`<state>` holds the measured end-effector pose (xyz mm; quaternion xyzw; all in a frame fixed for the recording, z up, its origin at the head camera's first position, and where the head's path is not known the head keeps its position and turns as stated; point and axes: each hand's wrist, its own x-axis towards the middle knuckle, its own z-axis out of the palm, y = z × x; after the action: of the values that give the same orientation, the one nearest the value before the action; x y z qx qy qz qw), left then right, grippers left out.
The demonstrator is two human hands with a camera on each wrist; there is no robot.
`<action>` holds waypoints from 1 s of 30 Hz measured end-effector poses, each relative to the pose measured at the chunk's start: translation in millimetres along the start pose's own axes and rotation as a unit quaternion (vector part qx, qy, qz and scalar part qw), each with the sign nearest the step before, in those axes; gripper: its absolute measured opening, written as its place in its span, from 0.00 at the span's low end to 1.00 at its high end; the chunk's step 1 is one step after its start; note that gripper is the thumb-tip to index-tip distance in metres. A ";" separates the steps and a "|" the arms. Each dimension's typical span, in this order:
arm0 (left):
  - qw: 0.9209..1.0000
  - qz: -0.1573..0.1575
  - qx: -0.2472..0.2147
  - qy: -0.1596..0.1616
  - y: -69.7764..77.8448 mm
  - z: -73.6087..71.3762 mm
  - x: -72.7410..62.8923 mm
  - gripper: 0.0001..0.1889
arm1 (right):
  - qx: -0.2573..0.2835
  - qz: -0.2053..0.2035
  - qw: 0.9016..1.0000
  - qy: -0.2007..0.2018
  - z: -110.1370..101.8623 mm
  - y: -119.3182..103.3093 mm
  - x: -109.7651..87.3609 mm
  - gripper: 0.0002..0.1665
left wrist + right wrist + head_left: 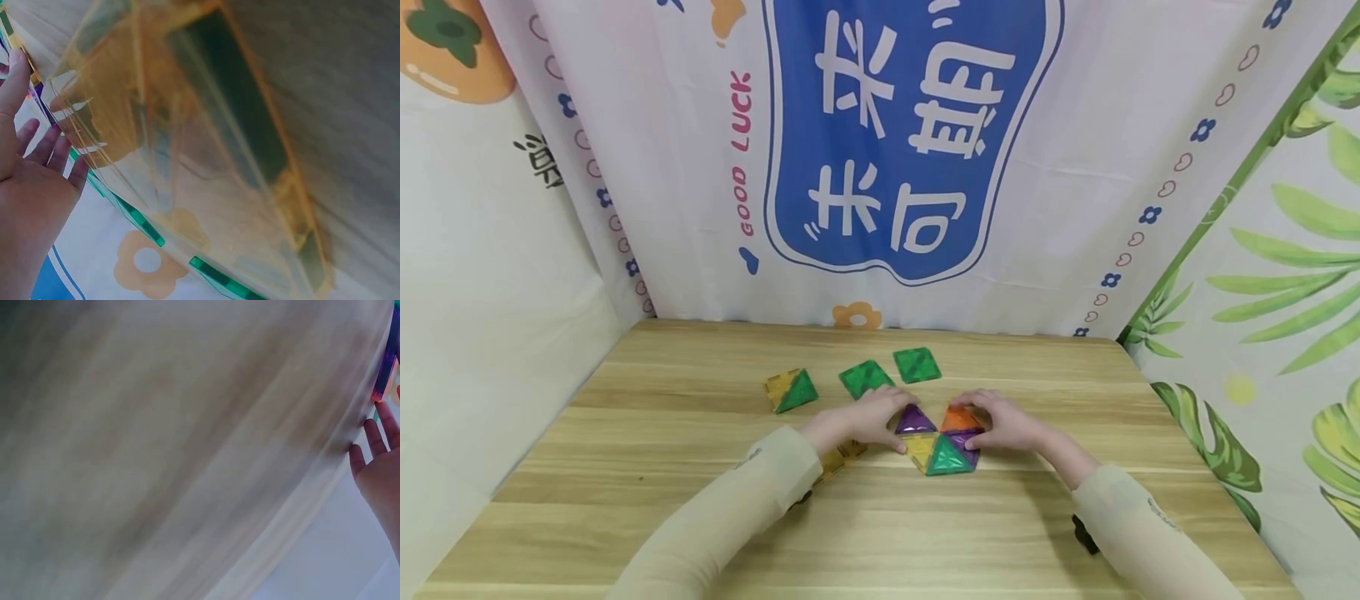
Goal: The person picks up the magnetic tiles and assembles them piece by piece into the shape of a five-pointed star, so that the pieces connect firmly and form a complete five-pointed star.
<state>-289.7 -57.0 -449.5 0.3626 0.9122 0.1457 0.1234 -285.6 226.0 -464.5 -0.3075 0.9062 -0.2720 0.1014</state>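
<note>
Translucent triangular magnetic tiles lie flat with their points together at the table's middle. They are a purple triangle (916, 417), a yellow triangle (920, 448), a green triangle (950, 458), a second purple triangle (964, 438) and an orange triangle (961, 418). At the group's left side, my left hand (874, 415) rests its fingertips by the purple tile and its thumb by the yellow one. My right hand (1003, 423) touches the orange tile with its fingers and the right purple tile with its thumb. Fingers on both hands look loosely extended in the wrist views.
Behind the group lie a green square (865, 377) and another green square (917, 365). A yellow-and-green square (792, 390) sits farther left. Yellow tiles (832, 463) are partly hidden under my left wrist. The wooden table (700, 367) ends at a printed cloth (685, 208).
</note>
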 end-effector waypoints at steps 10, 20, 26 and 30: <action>0.993 0.011 -0.119 0.013 -2.3 -0.8 5.4 0.47 | 0.145 0.058 0.988 0.009 -3.4 1.5 6.9 0.34; 0.971 -0.048 -0.235 0.009 -1.9 -2.8 6.5 0.43 | 0.206 0.080 0.975 0.012 -5.8 0.7 10.4 0.32; 0.976 -0.042 -0.214 0.027 -6.6 -0.4 7.5 0.30 | 0.152 0.079 0.985 0.003 -6.8 1.3 9.7 0.20; 0.979 -0.044 -0.195 0.041 -6.0 0.1 7.6 0.21 | 0.112 0.068 0.991 0.013 -7.7 2.9 9.0 0.17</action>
<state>-298.8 -55.9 -452.6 0.2846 0.8856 0.3300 0.1606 -296.9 225.8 -459.8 -0.2280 0.8901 -0.3682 0.1416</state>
